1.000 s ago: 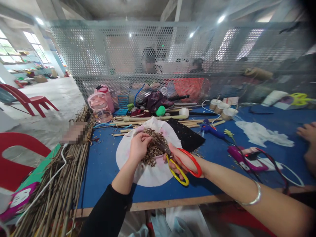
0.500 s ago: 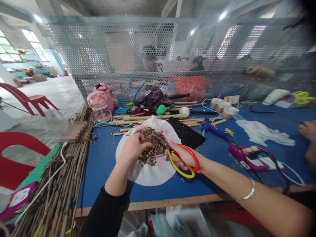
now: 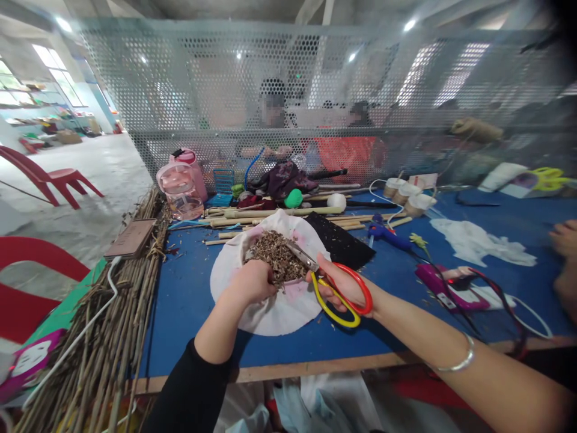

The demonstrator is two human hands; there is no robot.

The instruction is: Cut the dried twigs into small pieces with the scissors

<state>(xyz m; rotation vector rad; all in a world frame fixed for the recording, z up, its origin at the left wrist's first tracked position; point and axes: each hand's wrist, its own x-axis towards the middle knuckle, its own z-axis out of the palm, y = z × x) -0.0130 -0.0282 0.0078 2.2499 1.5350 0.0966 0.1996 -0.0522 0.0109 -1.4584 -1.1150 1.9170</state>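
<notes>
A heap of brown chopped dried plant bits [image 3: 282, 252] lies on a round white cloth [image 3: 265, 319] with pinkish stains. My left hand [image 3: 252, 282] is closed at the heap's near left edge, its fingertips curled down among the bits; what they pinch is hidden. In my right hand [image 3: 340, 285] is a pair of scissors [image 3: 366, 294] with one red and one yellow handle loop. Their blades point up and left over the right side of the heap, looking nearly closed.
A stick bundle [image 3: 103, 319] lies left, with a phone [image 3: 131, 239] on it. Behind the cloth are thin poles [image 3: 288, 212] and a black cloth [image 3: 345, 240]. A glue gun [image 3: 390, 236] and purple power strip [image 3: 451, 288] sit right, near another person's hand [image 3: 564, 240].
My left hand has moved down and nearer from the heap's upper left, its fingers curling further in. The scissors in my right hand have shifted slightly right and nearer.
</notes>
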